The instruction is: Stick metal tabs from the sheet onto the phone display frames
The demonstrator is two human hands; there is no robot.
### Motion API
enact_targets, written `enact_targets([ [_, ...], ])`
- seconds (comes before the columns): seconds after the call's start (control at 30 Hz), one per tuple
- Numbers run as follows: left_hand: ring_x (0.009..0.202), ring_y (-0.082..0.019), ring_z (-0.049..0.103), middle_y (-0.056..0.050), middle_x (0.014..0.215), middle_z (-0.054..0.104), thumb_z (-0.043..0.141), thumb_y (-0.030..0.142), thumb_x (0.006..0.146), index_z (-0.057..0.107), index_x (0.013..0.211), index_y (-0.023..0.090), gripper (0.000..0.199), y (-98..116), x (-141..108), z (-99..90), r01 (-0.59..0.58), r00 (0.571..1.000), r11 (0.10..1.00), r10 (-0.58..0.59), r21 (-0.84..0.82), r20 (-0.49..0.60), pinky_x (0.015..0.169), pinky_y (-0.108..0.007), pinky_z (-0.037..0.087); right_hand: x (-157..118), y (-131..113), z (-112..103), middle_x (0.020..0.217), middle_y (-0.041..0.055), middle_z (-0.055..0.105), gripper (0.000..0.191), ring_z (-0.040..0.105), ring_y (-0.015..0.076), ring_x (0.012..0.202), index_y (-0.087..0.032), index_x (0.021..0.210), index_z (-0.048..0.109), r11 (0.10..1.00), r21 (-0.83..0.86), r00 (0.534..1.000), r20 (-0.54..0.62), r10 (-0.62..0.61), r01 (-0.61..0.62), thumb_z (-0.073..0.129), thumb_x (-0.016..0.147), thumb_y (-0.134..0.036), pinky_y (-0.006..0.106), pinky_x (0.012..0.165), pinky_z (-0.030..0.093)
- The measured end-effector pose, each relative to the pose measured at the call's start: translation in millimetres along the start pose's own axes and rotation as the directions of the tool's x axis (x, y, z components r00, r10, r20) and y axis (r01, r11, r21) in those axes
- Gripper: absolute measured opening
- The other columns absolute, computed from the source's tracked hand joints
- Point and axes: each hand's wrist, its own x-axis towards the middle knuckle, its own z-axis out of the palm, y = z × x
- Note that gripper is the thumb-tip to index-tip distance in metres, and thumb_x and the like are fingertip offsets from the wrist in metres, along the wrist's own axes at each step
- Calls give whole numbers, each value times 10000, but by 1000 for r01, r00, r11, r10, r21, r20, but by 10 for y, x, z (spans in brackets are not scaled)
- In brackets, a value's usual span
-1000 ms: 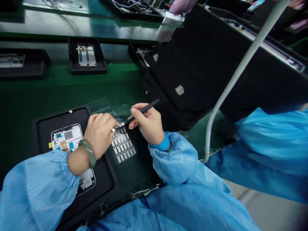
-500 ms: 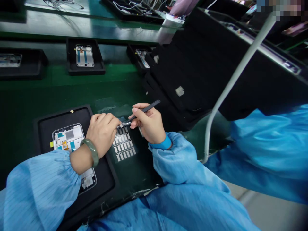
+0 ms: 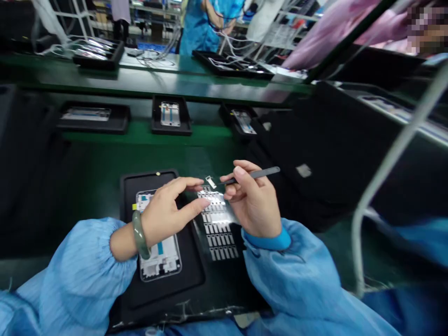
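Observation:
My right hand (image 3: 257,200) grips a pair of dark tweezers (image 3: 264,173) like a pen. At their tips is a small pale sticker-like piece (image 3: 211,182) with a hollow end, above the table. Below lies a clear sheet bearing rows of similar small pieces (image 3: 220,240). My left hand (image 3: 171,205) is open, its thumb and fingers apart near the sheet's upper left side. Under my left hand and wrist, a phone frame (image 3: 163,266) lies in a black tray (image 3: 192,280); the hand hides part of the frame.
Along the back of the green table (image 3: 94,161) stand black trays (image 3: 171,130) with more phone frames. Stacked black trays (image 3: 301,140) rise at the right, by a pale curved cable (image 3: 364,205). A person in blue (image 3: 199,28) stands beyond the shelf (image 3: 140,81).
The small piece has come up from the sheet at the tweezers' tips. My left hand has moved off the sheet's top edge and its fingers have spread. The view has shifted left and up.

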Motion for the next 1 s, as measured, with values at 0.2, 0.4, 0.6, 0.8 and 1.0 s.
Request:
enact_targets([
  [0.2, 734, -144, 653, -40, 785, 693, 530, 357, 840, 597, 829, 178, 191, 101, -437, -426, 132, 972, 984, -152, -119, -178, 687, -275, 528, -223, 94, 665, 703, -9, 698, 256, 599, 98, 430, -232, 964, 603, 990, -89, 942, 328, -73, 108, 701, 748, -330, 225, 436, 535],
  [0.4, 603, -104, 575, 7, 646, 623, 559, 315, 794, 563, 712, 180, 159, -23, -678, -697, 204, 924, 975, -221, -87, -314, 570, -228, 466, -305, 205, 934, 746, -5, 693, 184, 659, 132, 520, -254, 928, 653, 877, -179, 801, 517, -302, 446, 698, 757, -206, 269, 533, 581],
  [0.6, 574, -85, 517, 33, 630, 583, 559, 292, 785, 578, 715, 186, 128, -93, -735, -753, 230, 934, 973, -213, 28, -288, 550, -210, 421, -283, 216, 967, 812, 10, 692, 215, 694, 155, 648, -242, 971, 649, 838, -235, 746, 610, -267, 493, 687, 763, -206, 282, 584, 603],
  [0.8, 582, -85, 509, 41, 623, 568, 539, 246, 793, 580, 714, 192, 104, -63, -746, -712, 232, 962, 957, -199, 173, -189, 570, -209, 419, -284, 254, 880, 712, -6, 677, 130, 691, 142, 584, -202, 907, 631, 866, -266, 715, 685, -140, 424, 660, 780, -200, 245, 558, 591],
  [1.0, 1000, -201, 576, -61, 1087, 635, 548, 416, 826, 548, 1125, 198, 370, -220, -689, -806, 129, 991, 861, -90, 492, -101, 873, -361, 472, -40, 286, 715, 709, -1, 699, 184, 672, 118, 531, -178, 867, 601, 975, -179, 879, 476, -29, 129, 693, 758, -294, 220, 514, 581],
])
